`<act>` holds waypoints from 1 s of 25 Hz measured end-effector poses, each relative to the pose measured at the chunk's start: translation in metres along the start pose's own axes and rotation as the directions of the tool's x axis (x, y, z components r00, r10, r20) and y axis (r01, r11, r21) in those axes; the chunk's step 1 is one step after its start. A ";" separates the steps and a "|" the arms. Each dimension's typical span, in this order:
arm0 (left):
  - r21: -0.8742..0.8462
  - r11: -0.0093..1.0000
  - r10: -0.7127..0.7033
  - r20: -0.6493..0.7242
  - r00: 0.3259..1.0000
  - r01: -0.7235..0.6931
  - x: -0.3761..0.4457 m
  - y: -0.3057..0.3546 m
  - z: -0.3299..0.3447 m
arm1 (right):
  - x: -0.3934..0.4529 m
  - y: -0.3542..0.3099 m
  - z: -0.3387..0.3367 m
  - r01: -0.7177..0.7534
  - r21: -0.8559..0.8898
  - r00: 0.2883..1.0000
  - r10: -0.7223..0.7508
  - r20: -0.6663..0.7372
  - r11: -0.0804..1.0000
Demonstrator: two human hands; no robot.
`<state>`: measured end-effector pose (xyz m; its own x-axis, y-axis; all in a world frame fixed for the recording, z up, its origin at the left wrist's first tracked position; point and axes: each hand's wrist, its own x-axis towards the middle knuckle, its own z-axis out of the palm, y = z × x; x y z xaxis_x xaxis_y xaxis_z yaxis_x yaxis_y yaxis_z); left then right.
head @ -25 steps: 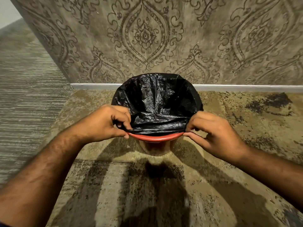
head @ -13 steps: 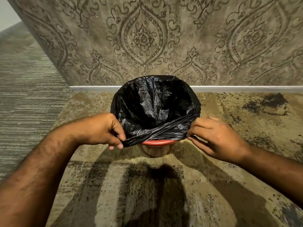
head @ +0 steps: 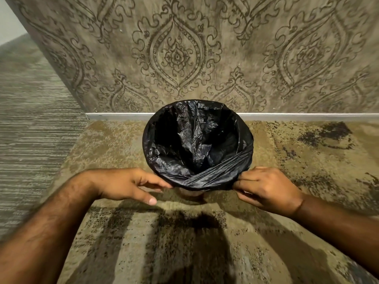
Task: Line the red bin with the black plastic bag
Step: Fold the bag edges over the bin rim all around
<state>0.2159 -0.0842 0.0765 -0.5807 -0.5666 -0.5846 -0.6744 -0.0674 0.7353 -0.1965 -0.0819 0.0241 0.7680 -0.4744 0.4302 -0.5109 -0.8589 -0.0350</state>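
Warm, fairly dim indoor light falls from above and behind the camera, throwing broad dark shadows of the person and both arms forward across the mottled carpet (head: 307,152). The black plastic bag (head: 196,144) catches soft sheen on its crinkles, with no harsh glare. Wide-angle bending tilts the patterned wall (head: 184,48) at the left edge. The left hand (head: 125,184) and its forearm are smeared with motion blur; the right hand (head: 266,187) is sharper

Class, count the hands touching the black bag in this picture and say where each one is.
2. The left hand touches the black bag at its near-left edge with open fingers; the right hand pinches the gathered plastic at the near-right edge.
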 end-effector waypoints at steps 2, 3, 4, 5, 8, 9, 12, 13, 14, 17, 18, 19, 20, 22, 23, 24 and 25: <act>-0.156 0.987 0.042 -0.012 0.999 -0.043 0.005 -0.002 0.005 | 0.000 -0.003 0.006 -0.144 0.087 0.988 0.148 -0.038 0.986; -0.231 0.971 0.047 -0.044 0.998 -0.056 0.009 -0.005 0.008 | 0.001 -0.004 0.009 -0.228 0.152 0.971 0.236 -0.043 0.962; -0.310 0.949 0.030 -0.081 0.996 -0.054 0.013 -0.008 0.010 | 0.002 -0.005 0.010 -0.310 0.228 0.945 0.326 -0.032 0.923; -0.389 0.920 0.001 -0.102 0.995 -0.041 0.018 -0.011 0.014 | 0.004 -0.006 0.012 -0.394 0.328 0.910 0.415 0.005 0.859; -0.548 0.836 -0.035 -0.048 0.998 0.003 0.036 -0.020 0.038 | 0.017 -0.006 0.007 -0.614 0.715 0.694 0.661 0.285 0.336; -0.568 0.823 -0.025 -0.021 0.999 0.009 0.041 -0.022 0.049 | 0.024 -0.006 0.005 -0.631 0.768 0.588 0.711 0.385 0.106; -0.658 0.750 0.092 0.006 0.996 -0.065 0.057 -0.021 0.074 | 0.044 -0.004 -0.004 -0.657 0.729 0.349 0.779 0.521 -0.193; -0.697 0.711 0.132 -0.005 0.991 -0.098 0.062 -0.018 0.079 | 0.048 -0.004 -0.005 -0.662 0.719 0.314 0.792 0.523 -0.212; -0.744 0.656 0.158 -0.025 0.987 -0.124 0.068 -0.014 0.084 | 0.050 -0.002 -0.005 -0.660 0.717 0.294 0.801 0.521 -0.224; -0.885 0.421 0.152 -0.148 0.977 -0.200 0.083 0.000 0.100 | 0.049 0.000 -0.007 -0.649 0.727 0.291 0.809 0.511 -0.225; -0.903 0.355 0.135 -0.205 0.969 -0.241 0.088 0.004 0.105 | 0.048 0.001 -0.007 -0.641 0.737 0.308 0.807 0.503 -0.214; -0.905 0.315 0.105 -0.267 0.958 -0.287 0.093 0.008 0.109 | 0.046 0.003 -0.008 -0.635 0.748 0.335 0.803 0.493 -0.194; -0.895 0.296 0.060 -0.331 0.942 -0.334 0.096 0.012 0.112 | 0.045 0.005 -0.010 -0.640 0.750 0.360 0.799 0.482 -0.164; -0.865 0.297 -0.021 -0.430 0.903 -0.405 0.102 0.017 0.115 | 0.043 0.009 -0.014 -0.664 0.741 0.391 0.798 0.458 -0.100; -0.852 0.312 -0.041 -0.453 0.891 -0.420 0.103 0.018 0.115 | 0.043 0.012 -0.016 -0.667 0.740 0.392 0.802 0.450 -0.089; -0.842 0.339 -0.046 -0.461 0.886 -0.420 0.103 0.018 0.115 | 0.042 0.015 -0.018 -0.660 0.744 0.383 0.807 0.449 -0.101; -0.831 0.375 -0.039 -0.456 0.889 -0.410 0.102 0.018 0.114 | 0.043 0.017 -0.019 -0.653 0.748 0.370 0.810 0.455 -0.122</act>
<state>0.0926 -0.0494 -0.0095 -0.2822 -0.8758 -0.3916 0.3649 -0.4755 0.8005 -0.1797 -0.1133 0.0594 0.0464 -0.9590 -0.2796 -0.1501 0.2700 -0.9511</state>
